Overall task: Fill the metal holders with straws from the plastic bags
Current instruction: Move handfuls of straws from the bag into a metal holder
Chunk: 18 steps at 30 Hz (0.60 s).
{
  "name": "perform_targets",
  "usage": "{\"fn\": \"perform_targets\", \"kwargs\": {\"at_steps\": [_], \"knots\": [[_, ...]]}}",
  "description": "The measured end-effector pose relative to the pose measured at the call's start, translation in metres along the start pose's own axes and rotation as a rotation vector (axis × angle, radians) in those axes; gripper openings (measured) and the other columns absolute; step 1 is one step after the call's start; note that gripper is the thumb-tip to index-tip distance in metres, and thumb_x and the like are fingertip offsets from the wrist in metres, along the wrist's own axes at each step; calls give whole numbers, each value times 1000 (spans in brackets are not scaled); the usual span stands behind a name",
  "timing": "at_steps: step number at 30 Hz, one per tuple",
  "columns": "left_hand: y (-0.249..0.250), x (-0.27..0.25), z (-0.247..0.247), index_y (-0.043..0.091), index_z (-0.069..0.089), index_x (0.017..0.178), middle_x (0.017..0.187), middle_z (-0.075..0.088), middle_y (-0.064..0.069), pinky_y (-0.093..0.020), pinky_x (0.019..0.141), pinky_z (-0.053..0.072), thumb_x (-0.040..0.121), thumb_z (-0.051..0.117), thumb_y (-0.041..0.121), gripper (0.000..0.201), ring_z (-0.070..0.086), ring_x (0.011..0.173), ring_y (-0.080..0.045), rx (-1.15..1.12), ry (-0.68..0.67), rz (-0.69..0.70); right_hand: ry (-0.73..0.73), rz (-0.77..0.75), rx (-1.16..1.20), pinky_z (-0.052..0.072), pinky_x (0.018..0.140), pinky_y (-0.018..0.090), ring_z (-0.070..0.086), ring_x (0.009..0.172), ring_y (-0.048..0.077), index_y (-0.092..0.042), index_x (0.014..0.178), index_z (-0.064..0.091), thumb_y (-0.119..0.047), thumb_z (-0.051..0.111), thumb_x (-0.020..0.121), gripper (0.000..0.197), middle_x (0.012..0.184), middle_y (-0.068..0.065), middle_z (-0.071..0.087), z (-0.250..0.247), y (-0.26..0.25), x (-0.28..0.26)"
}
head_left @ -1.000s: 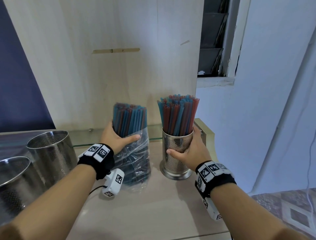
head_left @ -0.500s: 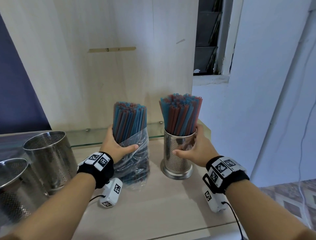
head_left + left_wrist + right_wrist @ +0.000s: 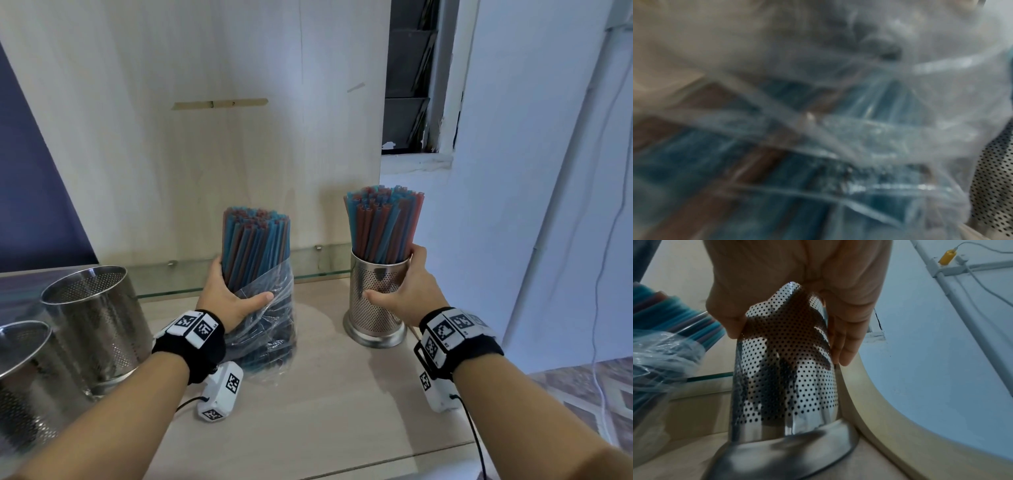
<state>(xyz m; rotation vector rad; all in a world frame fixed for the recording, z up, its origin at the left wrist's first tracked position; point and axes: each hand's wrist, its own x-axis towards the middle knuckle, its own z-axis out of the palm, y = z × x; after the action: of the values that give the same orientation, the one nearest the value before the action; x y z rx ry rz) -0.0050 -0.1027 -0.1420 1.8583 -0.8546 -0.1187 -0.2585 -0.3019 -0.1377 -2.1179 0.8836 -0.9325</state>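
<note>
A clear plastic bag (image 3: 274, 329) full of blue and red straws (image 3: 255, 246) stands upright on the wooden counter (image 3: 325, 411). My left hand (image 3: 227, 294) grips it around the middle, thumb in front. In the left wrist view the plastic bag (image 3: 859, 129) fills the blurred picture. To its right stands a perforated metal holder (image 3: 375, 301) packed with blue and red straws (image 3: 383, 226). My right hand (image 3: 407, 291) holds the holder near its rim, thumb on the front. The right wrist view shows that holder (image 3: 785, 373) between my thumb and fingers (image 3: 846, 344).
Two empty perforated metal holders (image 3: 92, 318) (image 3: 20, 377) stand at the left of the counter. A glass shelf (image 3: 191, 277) and a wooden back panel (image 3: 205, 137) lie behind. The counter's rounded right edge (image 3: 879, 418) runs close to the filled holder.
The filled holder and my right hand have shifted a little to the right, away from the bag. My left hand keeps its grip on the bag.
</note>
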Motion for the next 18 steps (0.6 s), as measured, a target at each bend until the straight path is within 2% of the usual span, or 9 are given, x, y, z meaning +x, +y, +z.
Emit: {"fn": "perform_targets", "kwargs": {"at_steps": [5,10,13,15,16,18], "knots": [[19,-10,5,17,33,137,122,54,-1,-44,103,46,54,94,31,104,54,113,-21,-21,69,31,18,-5,55,49,88,27,62,97,14,-23,141,23,-28,91,65,102,114,-6,60,3,3,0],[67,-22,35,19,26,140,116,51,9,-24,95,43,60,92,23,104,54,105,-10,-152,134,182,15,-1,65,47,87,24,62,97,13,-25,141,23,-28,92,64,103,113,-7,60,3,4,1],[85,-20,61,28,27,135,115,50,16,-6,87,42,62,90,22,97,53,102,5,-198,187,267,14,3,71,50,88,26,62,96,13,-26,140,23,-28,92,63,104,112,-8,59,4,3,1],[83,-14,76,30,25,138,122,48,10,1,83,38,63,89,25,100,52,106,-1,-181,181,274,18,1,77,51,90,27,64,96,13,-27,139,23,-29,92,63,103,114,-7,60,4,4,1],[79,-12,82,29,24,140,126,46,7,-4,88,40,63,89,27,101,51,111,-6,-163,162,252,21,-2,79,52,90,27,64,97,13,-27,139,24,-30,92,63,103,115,-5,61,5,5,2],[66,-5,89,22,21,143,130,46,2,-22,99,42,66,88,32,102,50,119,-17,-107,100,156,24,-6,76,51,88,26,64,98,13,-28,139,24,-32,92,62,103,118,-3,61,5,7,2]]}}
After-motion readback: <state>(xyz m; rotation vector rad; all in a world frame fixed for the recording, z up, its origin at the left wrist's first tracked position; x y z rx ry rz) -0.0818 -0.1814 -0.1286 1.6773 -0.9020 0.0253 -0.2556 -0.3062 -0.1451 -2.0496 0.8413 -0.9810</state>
